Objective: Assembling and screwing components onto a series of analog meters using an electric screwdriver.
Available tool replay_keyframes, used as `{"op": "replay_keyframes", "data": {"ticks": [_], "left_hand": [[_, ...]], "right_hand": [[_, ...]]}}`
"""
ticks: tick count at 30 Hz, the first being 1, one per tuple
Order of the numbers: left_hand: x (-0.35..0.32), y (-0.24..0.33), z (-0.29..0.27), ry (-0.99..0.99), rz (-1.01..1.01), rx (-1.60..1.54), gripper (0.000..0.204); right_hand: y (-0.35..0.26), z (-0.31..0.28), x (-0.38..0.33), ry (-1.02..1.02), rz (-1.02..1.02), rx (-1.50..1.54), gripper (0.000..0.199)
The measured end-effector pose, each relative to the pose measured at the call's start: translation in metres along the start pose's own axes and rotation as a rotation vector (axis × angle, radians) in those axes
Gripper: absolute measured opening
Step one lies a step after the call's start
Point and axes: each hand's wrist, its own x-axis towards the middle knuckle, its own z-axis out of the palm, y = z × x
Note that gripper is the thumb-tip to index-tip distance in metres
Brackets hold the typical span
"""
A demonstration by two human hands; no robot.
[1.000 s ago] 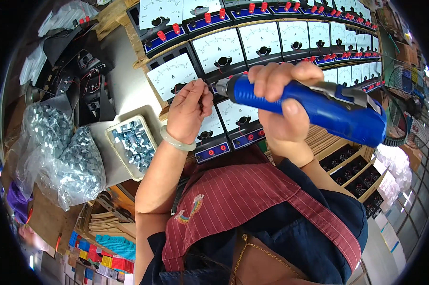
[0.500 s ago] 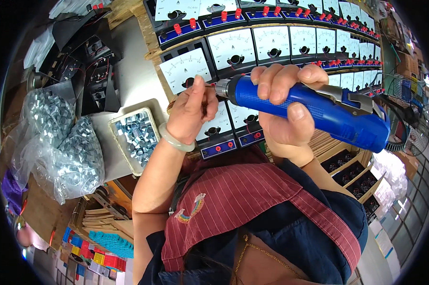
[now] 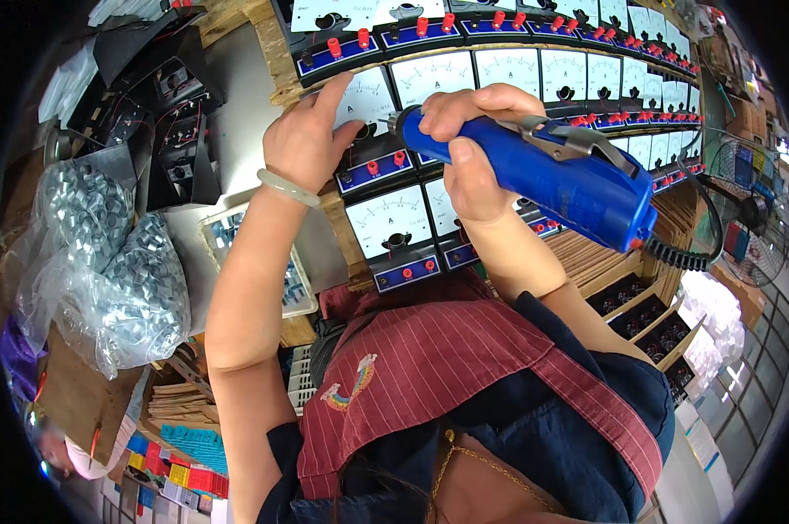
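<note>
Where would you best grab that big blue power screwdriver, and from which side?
Best around the thick round barrel of the blue power screwdriver, near its front end, coming from the side facing the person. The right hand wraps it there, its fingers over the top. The metal lever and coiled cord take up the rear, so the front barrel probably gives the steadiest hold.

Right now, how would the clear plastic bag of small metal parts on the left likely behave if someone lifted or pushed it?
The bag of metal parts would probably sag and change shape, since its thin film is crumpled and bulging. It looks heavy for its size, being packed with shiny metal pieces. Pushed, it would likely slump rather than roll.
</note>
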Motion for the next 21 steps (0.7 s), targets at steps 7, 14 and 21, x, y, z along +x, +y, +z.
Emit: {"op": "replay_keyframes", "data": {"ticks": [7,14,21], "left_hand": [[0.002,-0.009,0.008,0.046,0.026,-0.063,0.054],[0.002,-0.007,0.005,0.055,0.068,-0.059,0.054],[-0.006,0.002,-0.004,-0.036,-0.115,-0.154,0.053]], "right_hand": [[0.012,0.004,-0.003,0.008,0.042,-0.003,0.038],[0.013,-0.005,0.003,-0.280,0.059,-0.171,0.034],[0.004,0.006,0.000,-0.150,0.138,-0.082,0.039]]}}
